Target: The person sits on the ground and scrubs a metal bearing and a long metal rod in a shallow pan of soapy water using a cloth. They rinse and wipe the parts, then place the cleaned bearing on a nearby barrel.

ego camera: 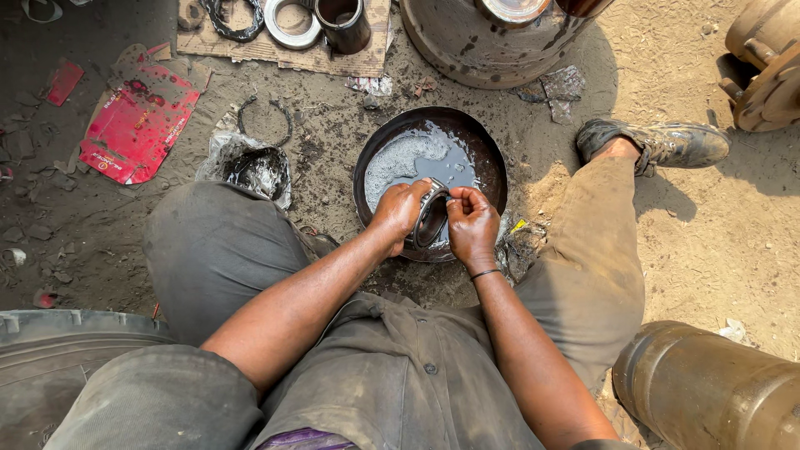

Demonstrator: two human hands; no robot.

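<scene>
A dark round metal pan (492, 158) holding greyish oily liquid sits on the dirt between my knees. Over its near edge I hold a greasy ring-shaped roller bearing (430, 218) upright. My left hand (398, 212) grips the bearing's left side. My right hand (472, 225), with a thin black band at the wrist, pinches its right side, fingers on the rim. Both hands are smeared with grease.
A cardboard sheet (350, 60) at the top carries metal rings and a short dark cylinder (342, 23). A large drum-like hub (492, 37) stands behind the pan. Torn red packaging (137, 117) and a crumpled plastic bag (254, 167) lie left. A tyre (42, 350) is lower left, a metal cylinder (708, 387) lower right.
</scene>
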